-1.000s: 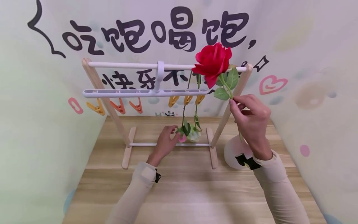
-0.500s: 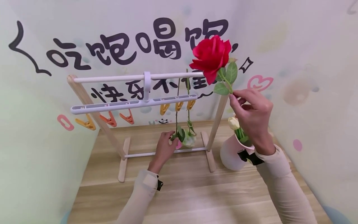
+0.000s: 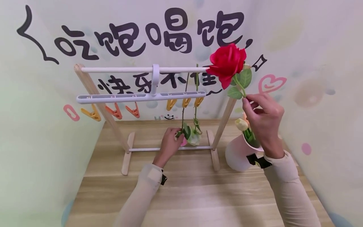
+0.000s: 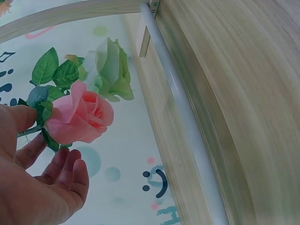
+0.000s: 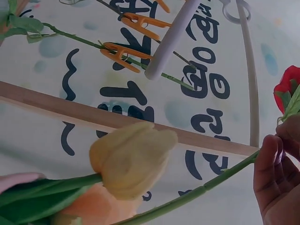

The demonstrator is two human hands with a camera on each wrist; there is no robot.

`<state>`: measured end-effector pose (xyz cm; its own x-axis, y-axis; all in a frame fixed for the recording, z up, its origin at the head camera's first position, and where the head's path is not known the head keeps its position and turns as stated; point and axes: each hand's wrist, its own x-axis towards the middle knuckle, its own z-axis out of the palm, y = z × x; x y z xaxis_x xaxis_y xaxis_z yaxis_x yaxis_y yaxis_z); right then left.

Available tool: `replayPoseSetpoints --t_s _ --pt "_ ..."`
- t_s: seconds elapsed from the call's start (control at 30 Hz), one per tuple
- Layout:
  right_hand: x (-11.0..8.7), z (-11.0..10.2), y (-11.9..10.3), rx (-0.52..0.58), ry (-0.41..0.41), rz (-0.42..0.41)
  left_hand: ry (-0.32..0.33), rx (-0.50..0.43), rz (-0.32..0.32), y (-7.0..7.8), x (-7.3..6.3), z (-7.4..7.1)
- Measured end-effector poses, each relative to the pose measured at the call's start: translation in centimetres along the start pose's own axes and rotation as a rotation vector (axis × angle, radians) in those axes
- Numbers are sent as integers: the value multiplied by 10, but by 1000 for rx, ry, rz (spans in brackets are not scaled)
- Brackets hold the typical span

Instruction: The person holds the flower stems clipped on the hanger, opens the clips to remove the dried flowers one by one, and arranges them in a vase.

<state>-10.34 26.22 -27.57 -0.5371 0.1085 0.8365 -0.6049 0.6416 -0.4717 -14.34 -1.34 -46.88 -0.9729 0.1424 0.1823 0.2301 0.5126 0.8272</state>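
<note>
My right hand [image 3: 265, 118] pinches the green stem of a red rose [image 3: 228, 64], bloom upward, in front of the rack's right end. In the right wrist view its long stem [image 5: 201, 190] slants down past a pale yellow tulip [image 5: 133, 159]. Low at the rack, my left hand [image 3: 170, 142] holds a pink rose [image 4: 82, 112] by the stem just behind the bloom, thumb over the leaves. That rose hangs head down, its stem in a yellow clip [image 3: 186, 102] of the hanger [image 3: 122, 98]. Beside it a white-green rose [image 3: 194, 138] hangs likewise from another clip.
The hanger hooks over the white top rod [image 3: 113, 69] of a wooden rack [image 3: 222, 124]. Its left clips, one yellow and two orange [image 3: 114, 112], hold nothing. A pale pink vase [image 3: 236, 154] with tulips stands right of the rack on the wooden table [image 3: 181, 192].
My left fingers have closed in on the pink rose's stem. My right hand has carried the red rose rightward relative to the rack. The head view has shifted, and the tulips now show.
</note>
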Motion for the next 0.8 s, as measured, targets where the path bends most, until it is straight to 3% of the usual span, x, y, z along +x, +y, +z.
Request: replayPoseSetpoints --t_s 0.3,0.5,0.8 --pt "-13 -1 11 -11 -8 9 -6 -12 -6 2 5 1" --pt "-21 0 18 13 -7 12 -5 -13 26 2 8 3" --pt "-35 2 27 8 -20 9 -11 5 4 0 8 3"
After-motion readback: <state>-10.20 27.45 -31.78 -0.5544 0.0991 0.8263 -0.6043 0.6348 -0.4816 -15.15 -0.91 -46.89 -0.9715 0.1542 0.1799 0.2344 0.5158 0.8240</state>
